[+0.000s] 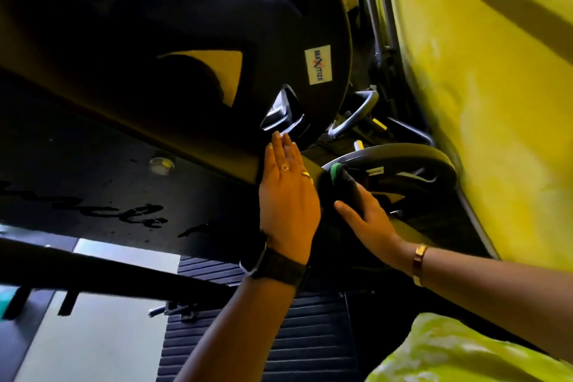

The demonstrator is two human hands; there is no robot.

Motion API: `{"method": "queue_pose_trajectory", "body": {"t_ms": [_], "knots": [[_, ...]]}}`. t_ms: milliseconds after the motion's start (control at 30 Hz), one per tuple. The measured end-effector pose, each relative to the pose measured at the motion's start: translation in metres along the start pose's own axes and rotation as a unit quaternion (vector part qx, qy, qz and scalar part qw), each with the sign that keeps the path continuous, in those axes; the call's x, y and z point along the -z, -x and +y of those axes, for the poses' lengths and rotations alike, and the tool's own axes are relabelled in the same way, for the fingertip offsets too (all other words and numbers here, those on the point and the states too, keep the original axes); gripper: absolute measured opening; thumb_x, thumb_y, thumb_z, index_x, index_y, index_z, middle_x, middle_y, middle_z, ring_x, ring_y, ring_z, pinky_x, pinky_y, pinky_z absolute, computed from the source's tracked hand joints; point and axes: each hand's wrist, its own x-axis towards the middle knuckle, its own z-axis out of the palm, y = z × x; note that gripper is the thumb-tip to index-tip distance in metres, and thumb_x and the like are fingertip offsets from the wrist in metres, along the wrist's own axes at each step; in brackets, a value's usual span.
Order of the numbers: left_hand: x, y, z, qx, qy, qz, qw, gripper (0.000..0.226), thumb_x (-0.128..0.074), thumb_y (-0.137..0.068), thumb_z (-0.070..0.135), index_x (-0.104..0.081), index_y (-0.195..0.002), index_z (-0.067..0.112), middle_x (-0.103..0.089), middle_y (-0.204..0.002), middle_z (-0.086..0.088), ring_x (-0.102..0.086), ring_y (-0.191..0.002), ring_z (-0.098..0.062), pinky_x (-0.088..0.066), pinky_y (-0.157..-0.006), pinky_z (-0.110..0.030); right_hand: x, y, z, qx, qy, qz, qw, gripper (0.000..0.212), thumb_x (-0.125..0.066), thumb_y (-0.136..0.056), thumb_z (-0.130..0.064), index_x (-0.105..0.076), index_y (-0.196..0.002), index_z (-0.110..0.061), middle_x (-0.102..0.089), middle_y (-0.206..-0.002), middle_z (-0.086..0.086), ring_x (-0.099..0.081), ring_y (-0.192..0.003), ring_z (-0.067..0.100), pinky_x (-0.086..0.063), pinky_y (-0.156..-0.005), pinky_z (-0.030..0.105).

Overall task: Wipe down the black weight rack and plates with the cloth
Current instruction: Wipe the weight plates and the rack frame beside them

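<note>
While the yellow wall point(480, 87) crowds in from the right, the large black plate point(217, 25) hangs overhead and the black rack point(186, 146) runs beneath it. No wiped patch stands out on these dark surfaces, so I judge the job mid-way at best, with the big plate's broad face likely still to do. The smaller plate point(403, 155) sits close to the wall, leaving only a narrow gap there; the open room lies lower left. The left hand point(288, 195) lies flat on the rack's edge, fingers straight and together, holding nothing. The right hand point(369, 223) presses the cloth point(341, 177) by the smaller plate's rim, thumb spread. Its fingers are hidden under the cloth, so I cannot tell their curl.
</note>
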Motion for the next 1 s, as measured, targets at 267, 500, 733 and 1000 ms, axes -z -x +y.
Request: {"method": "queue_pose_trajectory", "body": {"t_ms": [267, 500, 733, 1000], "knots": [[-0.009, -0.001, 0.006, -0.028, -0.012, 0.006, 1.0, 0.064, -0.011, -0.106, 0.037, 0.001, -0.149, -0.009, -0.003, -0.158, -0.027, -0.001, -0.147, -0.041, 0.01, -0.111, -0.045, 0.022, 0.021, 0.05, -0.095, 0.055, 0.083, 0.991, 0.038, -0.05, -0.099, -0.015, -0.044, -0.135, -0.025, -0.055, -0.117, -0.005, -0.054, -0.116, 0.018, -0.046, -0.089, 0.024], [-0.008, -0.002, 0.015, -0.02, -0.001, -0.023, 1.0, 0.065, -0.01, -0.106, 0.038, 0.004, -0.148, -0.01, 0.001, -0.158, -0.027, 0.001, -0.147, -0.04, 0.005, -0.117, -0.046, 0.002, 0.026, 0.042, -0.041, 0.044, 0.101, 0.993, 0.026, -0.052, -0.097, -0.013, -0.051, -0.117, -0.03, -0.061, -0.102, -0.002, -0.061, -0.092, 0.012, -0.051, -0.072, 0.019], [-0.009, -0.001, 0.02, -0.013, 0.032, -0.046, 0.998, 0.066, -0.012, -0.107, 0.037, 0.008, -0.146, -0.012, 0.003, -0.158, -0.027, 0.001, -0.148, -0.037, 0.003, -0.117, -0.045, 0.023, 0.031, 0.067, -0.142, 0.079, 0.132, 0.978, 0.026, -0.05, -0.099, -0.021, -0.052, -0.125, -0.021, -0.062, -0.105, 0.006, -0.06, -0.091, 0.021, -0.048, -0.07, 0.023], [-0.006, 0.001, 0.023, -0.023, 0.031, -0.055, 0.998, 0.068, -0.013, -0.106, 0.04, 0.005, -0.148, -0.01, 0.0, -0.159, -0.026, -0.003, -0.148, -0.036, -0.001, -0.119, -0.044, 0.0, 0.016, 0.028, 0.005, 0.06, 0.059, 0.996, 0.034, -0.053, -0.097, -0.016, -0.048, -0.129, -0.027, -0.059, -0.109, -0.001, -0.061, -0.098, 0.015, -0.054, -0.081, 0.027]]}}
